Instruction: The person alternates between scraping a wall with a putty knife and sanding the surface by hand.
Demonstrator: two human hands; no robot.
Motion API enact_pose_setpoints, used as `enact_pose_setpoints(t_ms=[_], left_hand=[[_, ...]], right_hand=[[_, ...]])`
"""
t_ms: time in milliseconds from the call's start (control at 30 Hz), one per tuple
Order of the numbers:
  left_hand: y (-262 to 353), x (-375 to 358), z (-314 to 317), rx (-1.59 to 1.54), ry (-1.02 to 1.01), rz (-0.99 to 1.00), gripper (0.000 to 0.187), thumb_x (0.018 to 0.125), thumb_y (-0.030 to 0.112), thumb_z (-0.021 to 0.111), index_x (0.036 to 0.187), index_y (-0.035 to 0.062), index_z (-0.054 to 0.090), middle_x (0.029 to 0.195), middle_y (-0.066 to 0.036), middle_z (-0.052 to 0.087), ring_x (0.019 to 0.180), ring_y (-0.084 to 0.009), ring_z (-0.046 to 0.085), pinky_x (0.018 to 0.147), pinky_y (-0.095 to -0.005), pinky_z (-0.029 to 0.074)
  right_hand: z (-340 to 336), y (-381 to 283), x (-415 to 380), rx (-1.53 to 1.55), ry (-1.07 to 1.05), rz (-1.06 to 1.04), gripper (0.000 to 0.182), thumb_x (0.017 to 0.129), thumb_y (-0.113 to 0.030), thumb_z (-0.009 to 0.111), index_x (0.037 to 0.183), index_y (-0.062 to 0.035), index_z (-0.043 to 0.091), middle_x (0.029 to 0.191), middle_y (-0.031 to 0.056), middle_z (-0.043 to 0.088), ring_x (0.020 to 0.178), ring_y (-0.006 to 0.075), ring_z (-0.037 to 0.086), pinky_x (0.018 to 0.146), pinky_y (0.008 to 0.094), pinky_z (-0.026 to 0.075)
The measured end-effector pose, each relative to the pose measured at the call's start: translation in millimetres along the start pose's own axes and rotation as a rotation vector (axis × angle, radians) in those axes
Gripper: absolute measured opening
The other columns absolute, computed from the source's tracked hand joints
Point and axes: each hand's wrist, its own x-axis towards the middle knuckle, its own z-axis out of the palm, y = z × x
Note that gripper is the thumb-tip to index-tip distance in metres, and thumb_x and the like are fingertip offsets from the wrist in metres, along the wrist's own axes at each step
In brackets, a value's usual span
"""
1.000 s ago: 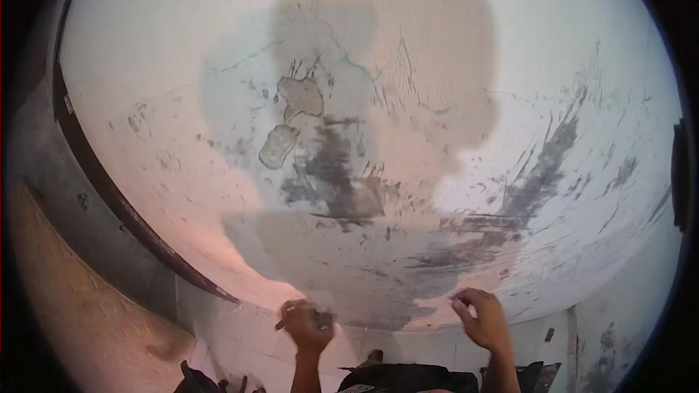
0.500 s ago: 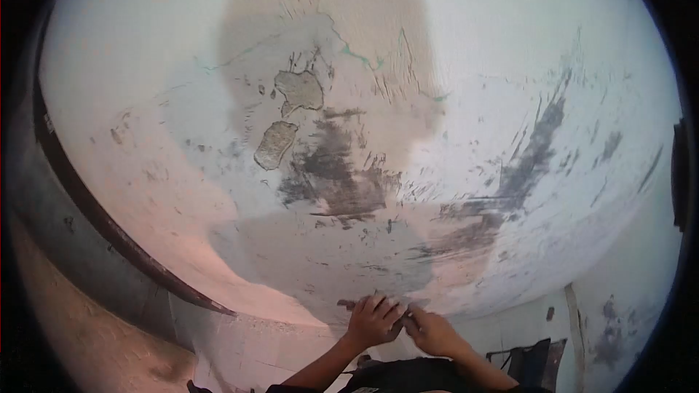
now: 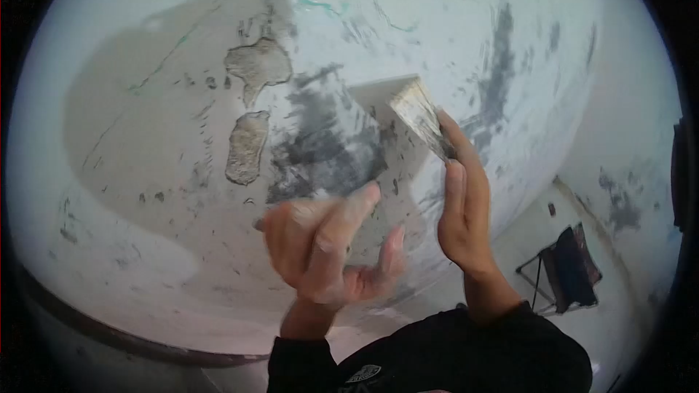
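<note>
In the centre, my left hand (image 3: 328,247) is raised before the wall, partly blurred. Its index finger and thumb are apart, while the other fingers are curled; a small dark end sticks out at their left side, and the rest of that item is hidden. To the right, my right hand (image 3: 467,211) grips a flat, plaster-smeared blade (image 3: 419,113) between fingers and thumb, tilted up and close to the wall. The pale wall (image 3: 175,204) behind both hands has dark grey smears (image 3: 328,145) and two rough chipped patches (image 3: 247,147).
A dark folding seat or bag on a frame (image 3: 571,269) stands at the lower right. A dark curved edge (image 3: 109,331) runs along the lower left. Cracks with green traces (image 3: 317,4) cross the upper wall.
Both hands have risen from the lower middle and moved apart, and look larger. The blade now shows clearly in my right hand. The view has shifted, with the wall patches further left.
</note>
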Motion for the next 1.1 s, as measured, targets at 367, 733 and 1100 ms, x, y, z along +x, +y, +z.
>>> enact_pose_setpoints(t_ms=[367,733,1100], left_hand=[[-51,88,1,0.440,-0.205,0.506,0.057,0.072,0.020,0.070,0.129,0.0263,0.065,0.136,0.010,0.056,0.106,-0.0151,0.049,0.096,-0.0370,0.037],[-80,95,27,0.614,-0.251,0.685,0.029,0.084,0.019,0.067,0.112,0.0228,0.074,0.117,0.013,0.067,0.103,-0.0124,0.055,0.088,-0.0304,0.041],[-71,98,37,0.756,-0.212,0.655,0.034,0.079,0.018,0.073,0.113,0.0243,0.074,0.117,0.013,0.068,0.111,-0.0140,0.056,0.093,-0.0318,0.042]], right_hand=[[52,-29,41,-0.331,0.221,-0.255,0.052,0.093,-0.017,0.061,0.138,0.0045,0.048,0.085,0.0122,0.046,0.075,0.0261,0.045,0.066,0.0363,0.039],[56,-22,41,-0.358,0.214,-0.184,0.063,0.088,-0.018,0.067,0.145,-0.0001,0.046,0.075,0.0075,0.053,0.068,0.0236,0.049,0.066,0.0347,0.042],[57,-4,56,-0.168,0.245,-0.270,0.062,0.092,-0.023,0.064,0.144,0.0033,0.043,0.068,0.0095,0.054,0.064,0.0262,0.053,0.065,0.0368,0.043]])
